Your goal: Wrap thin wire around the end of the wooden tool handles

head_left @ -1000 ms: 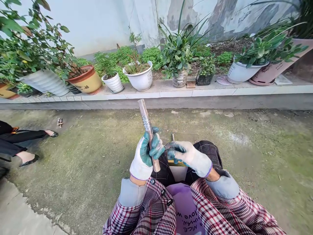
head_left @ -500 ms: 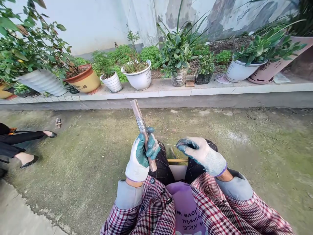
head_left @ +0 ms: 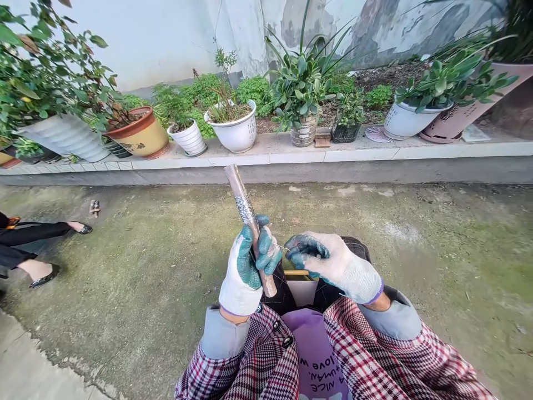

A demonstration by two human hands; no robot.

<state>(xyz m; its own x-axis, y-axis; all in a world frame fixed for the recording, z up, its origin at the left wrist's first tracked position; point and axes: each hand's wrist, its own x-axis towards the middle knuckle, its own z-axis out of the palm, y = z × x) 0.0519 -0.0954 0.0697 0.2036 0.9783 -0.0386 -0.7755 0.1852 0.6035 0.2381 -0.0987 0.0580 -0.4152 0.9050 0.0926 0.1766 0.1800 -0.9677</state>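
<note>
- The left hand point(head_left: 245, 266), in a white glove with a green palm, is clenched around a metal rod point(head_left: 249, 219), which sits just left of centre in the head view.
- The rod tilts with its free end toward 11 o'clock; its lower end pokes out below the fist, above the person's lap. A shiny wrapped band shows on it just above the fingers.
- The right hand point(head_left: 333, 264), gloved the same way, pinches a thin wire point(head_left: 284, 248) between its fingertips; the wire runs toward 9 o'clock to the rod.
- Against half a second ago, the right hand has drawn in toward the rod, so the visible stretch of wire is much shorter; the gap between the two hands has narrowed.
- The left hand has kept its grip, and the rod's tilt looks almost unchanged.
- Below the hands lie the plaid sleeves point(head_left: 375, 355) and a purple apron point(head_left: 316, 355).
- At 12 o'clock a ledge point(head_left: 291, 158) carries flower pots, among them a white pot point(head_left: 235, 130) and an orange pot point(head_left: 139, 133).
- At 9 o'clock another person's legs point(head_left: 33, 244) in black shoes rest on the mossy ground point(head_left: 137, 261), slightly further left than before.
</note>
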